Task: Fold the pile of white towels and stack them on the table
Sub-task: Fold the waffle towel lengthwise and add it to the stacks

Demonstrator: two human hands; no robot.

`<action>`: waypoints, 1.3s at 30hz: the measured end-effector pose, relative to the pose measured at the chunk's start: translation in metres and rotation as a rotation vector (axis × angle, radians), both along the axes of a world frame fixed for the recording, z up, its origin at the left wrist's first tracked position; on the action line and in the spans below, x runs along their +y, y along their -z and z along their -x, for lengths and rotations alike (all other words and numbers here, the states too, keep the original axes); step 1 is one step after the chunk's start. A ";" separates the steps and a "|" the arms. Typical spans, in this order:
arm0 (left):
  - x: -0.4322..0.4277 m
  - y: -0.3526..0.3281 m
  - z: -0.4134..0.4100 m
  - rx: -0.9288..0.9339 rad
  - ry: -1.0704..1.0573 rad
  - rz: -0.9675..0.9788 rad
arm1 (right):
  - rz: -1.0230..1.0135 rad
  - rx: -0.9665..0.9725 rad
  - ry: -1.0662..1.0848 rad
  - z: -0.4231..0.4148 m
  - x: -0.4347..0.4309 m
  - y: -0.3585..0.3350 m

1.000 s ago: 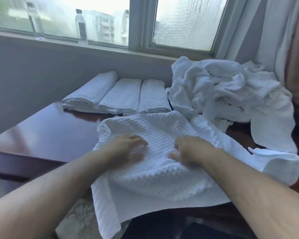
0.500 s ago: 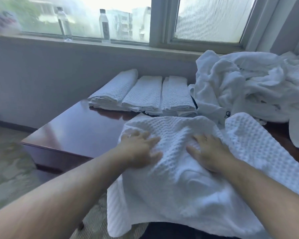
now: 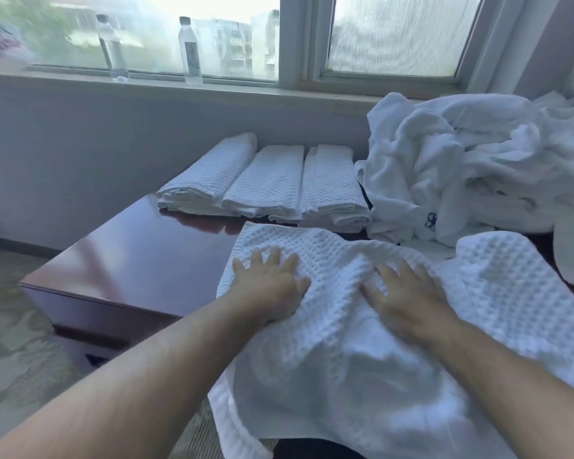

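A white waffle-weave towel (image 3: 338, 366) lies spread over the near edge of the dark wooden table (image 3: 140, 256) and hangs off the front. My left hand (image 3: 269, 286) presses flat on its left part, fingers straight. My right hand (image 3: 405, 299) lies flat on its middle, fingers spread. Three folded white towels (image 3: 269, 183) lie side by side at the back of the table. A rumpled pile of white towels (image 3: 471, 167) sits at the back right, touching the spread towel's far edge.
Two clear water bottles (image 3: 189, 51) stand on the windowsill behind the table. A wall runs along the table's far side. Patterned carpet (image 3: 10, 326) lies to the left, below the table's left edge.
Both hands went from curled on the towel to flat with fingers straight, sliding a little forward over it. The view swung left, so the pile sits farther right.
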State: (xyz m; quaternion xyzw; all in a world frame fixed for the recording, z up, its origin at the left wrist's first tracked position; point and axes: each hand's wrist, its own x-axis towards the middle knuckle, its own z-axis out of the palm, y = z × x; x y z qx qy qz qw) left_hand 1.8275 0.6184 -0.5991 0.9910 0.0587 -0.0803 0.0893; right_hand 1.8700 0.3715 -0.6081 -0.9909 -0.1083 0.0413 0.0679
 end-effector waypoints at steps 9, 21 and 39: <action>0.050 0.003 -0.007 -0.205 0.434 -0.145 | 0.006 0.046 -0.103 -0.023 0.005 0.001; 0.004 -0.006 0.011 -0.152 -0.111 -0.025 | -0.053 0.054 -0.131 -0.032 0.021 -0.003; -0.176 -0.004 -0.054 -0.302 0.508 0.256 | -0.355 -0.488 0.344 -0.004 -0.150 -0.041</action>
